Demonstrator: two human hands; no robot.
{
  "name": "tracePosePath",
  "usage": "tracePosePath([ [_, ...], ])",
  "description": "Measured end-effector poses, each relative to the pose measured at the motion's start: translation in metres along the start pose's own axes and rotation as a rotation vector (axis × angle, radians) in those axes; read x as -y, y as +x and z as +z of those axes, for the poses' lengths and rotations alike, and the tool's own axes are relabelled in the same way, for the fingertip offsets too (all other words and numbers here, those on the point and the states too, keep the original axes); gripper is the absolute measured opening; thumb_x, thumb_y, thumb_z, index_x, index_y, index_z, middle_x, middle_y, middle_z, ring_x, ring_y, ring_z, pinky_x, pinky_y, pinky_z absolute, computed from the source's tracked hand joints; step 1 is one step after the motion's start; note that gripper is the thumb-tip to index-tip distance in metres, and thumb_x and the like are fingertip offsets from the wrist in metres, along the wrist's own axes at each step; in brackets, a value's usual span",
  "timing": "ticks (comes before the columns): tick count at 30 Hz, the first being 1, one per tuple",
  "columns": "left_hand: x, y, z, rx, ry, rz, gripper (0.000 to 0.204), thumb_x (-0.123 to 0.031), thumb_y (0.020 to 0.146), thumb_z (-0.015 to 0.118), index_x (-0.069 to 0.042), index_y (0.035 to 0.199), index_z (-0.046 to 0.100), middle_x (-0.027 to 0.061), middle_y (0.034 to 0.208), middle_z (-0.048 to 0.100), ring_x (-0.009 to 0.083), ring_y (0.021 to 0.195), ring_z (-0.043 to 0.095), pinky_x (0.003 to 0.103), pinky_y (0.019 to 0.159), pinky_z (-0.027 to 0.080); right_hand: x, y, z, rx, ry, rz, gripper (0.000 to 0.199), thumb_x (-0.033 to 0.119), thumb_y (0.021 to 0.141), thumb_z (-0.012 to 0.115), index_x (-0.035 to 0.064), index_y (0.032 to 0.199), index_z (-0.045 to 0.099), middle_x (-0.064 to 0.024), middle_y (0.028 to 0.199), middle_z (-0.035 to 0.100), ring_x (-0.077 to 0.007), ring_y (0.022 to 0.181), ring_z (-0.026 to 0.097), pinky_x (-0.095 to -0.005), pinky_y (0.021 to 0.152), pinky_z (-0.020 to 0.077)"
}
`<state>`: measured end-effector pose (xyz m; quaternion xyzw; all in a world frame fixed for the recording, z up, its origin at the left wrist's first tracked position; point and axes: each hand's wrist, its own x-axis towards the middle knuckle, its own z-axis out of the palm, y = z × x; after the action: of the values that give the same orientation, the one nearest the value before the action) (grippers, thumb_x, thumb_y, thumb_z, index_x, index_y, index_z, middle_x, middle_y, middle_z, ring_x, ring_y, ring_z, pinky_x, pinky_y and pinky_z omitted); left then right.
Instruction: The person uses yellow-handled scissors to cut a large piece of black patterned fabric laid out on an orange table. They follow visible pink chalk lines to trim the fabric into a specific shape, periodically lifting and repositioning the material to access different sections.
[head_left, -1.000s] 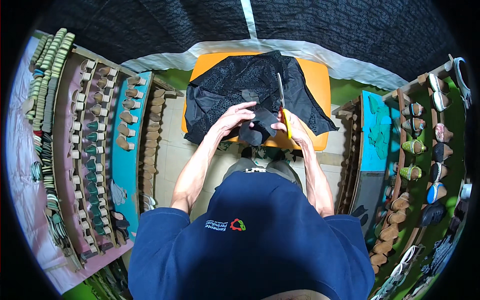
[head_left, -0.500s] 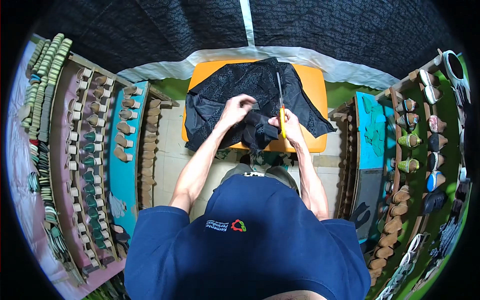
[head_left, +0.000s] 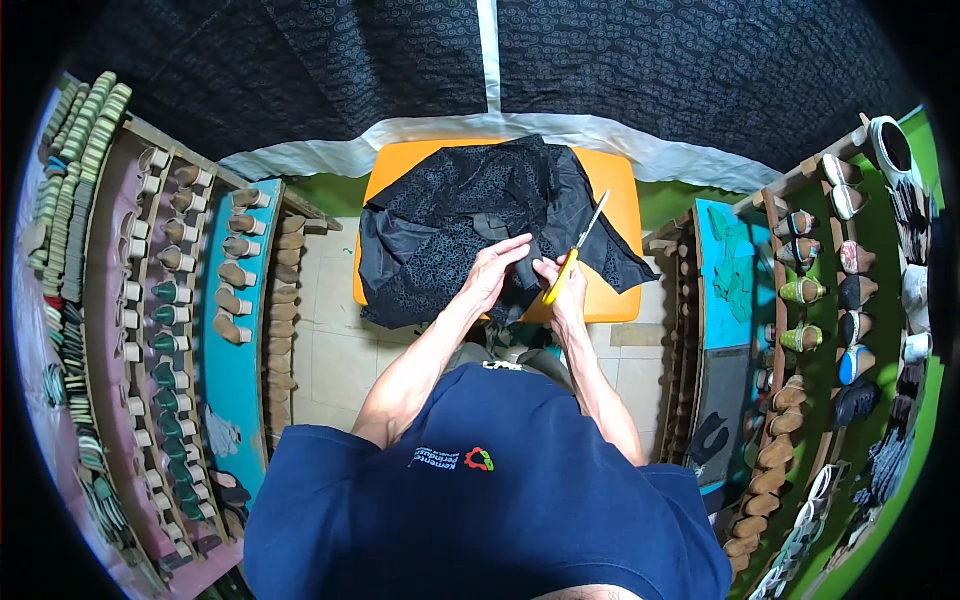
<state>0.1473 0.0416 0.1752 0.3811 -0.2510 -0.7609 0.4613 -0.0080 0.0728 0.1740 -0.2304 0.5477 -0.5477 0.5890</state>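
Black patterned fabric (head_left: 430, 220) lies spread in folds over an orange table (head_left: 622, 180). A small piece of black cloth (head_left: 524, 276) is between my hands at the near edge of the table. My left hand (head_left: 490, 277) has its fingers against this piece, apparently pinching its left side. In my right hand (head_left: 568, 292) are yellow-handled scissors (head_left: 562, 277), blades pointing up and away to the right. The right thumb and fingertips also meet the small cloth. Folds and fingers hide part of the piece.
Racks of shoe forms (head_left: 172, 290) stand along the left, beside stacked striped pieces (head_left: 90, 150). On the right, a shelf holds shoes (head_left: 803, 290) and a turquoise board (head_left: 735, 300) carries green scraps. A dark patterned curtain (head_left: 620, 70) hangs behind the table.
My left hand has come down and right onto the small cloth. The scissors have tilted to the right in my right hand, and both hands are closer together, nearer my body.
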Motion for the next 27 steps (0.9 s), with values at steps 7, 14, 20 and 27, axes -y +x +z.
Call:
tracePosePath([
  [7,-0.006,0.014,-0.005,-0.01,0.325,0.137,0.049,-0.006,0.088,0.075,-0.003,0.135,0.064,0.0072,0.107,0.075,0.0098,0.093,0.066,0.021,0.089,0.05,-0.006,-0.003,0.003,-0.003,0.053,0.046,0.044,0.012,0.081,0.087,0.0101,0.107,0.051,-0.0052,0.098,0.067,-0.0123,0.081,0.067,-0.0258,0.071,0.0587],
  [14,-0.017,0.011,-0.005,-0.037,0.273,0.139,0.042,-0.002,0.088,0.074,0.001,0.13,0.066,0.0115,0.105,0.075,0.0113,0.093,0.069,0.023,0.085,0.055,-0.006,-0.005,0.004,0.076,0.053,0.116,0.041,0.021,0.082,0.087,0.0101,0.102,0.053,-0.0013,0.088,0.063,-0.0063,0.079,0.064,-0.0233,0.063,0.0564],
  [20,-0.059,0.022,0.001,-0.002,0.286,0.191,0.051,0.002,0.086,0.074,0.004,0.135,0.061,0.0088,0.1,0.074,0.0113,0.086,0.07,0.024,0.086,0.055,0.011,-0.046,-0.024,0.266,-0.474,0.06,0.046,0.051,0.093,0.072,0.0061,0.094,0.06,0.0053,0.074,0.047,-0.0072,0.066,0.045,-0.0259,0.059,0.0373],
  [27,-0.078,0.018,0.041,0.119,0.349,0.096,0.063,0.005,0.079,0.077,-0.004,0.139,0.061,0.0085,0.106,0.072,0.0119,0.09,0.068,0.024,0.089,0.052,0.028,-0.077,-0.03,0.221,-0.623,-0.016,0.054,0.056,0.087,0.076,0.0054,0.084,0.057,0.0009,0.062,0.048,-0.0095,0.057,0.041,-0.0297,0.053,0.036],
])
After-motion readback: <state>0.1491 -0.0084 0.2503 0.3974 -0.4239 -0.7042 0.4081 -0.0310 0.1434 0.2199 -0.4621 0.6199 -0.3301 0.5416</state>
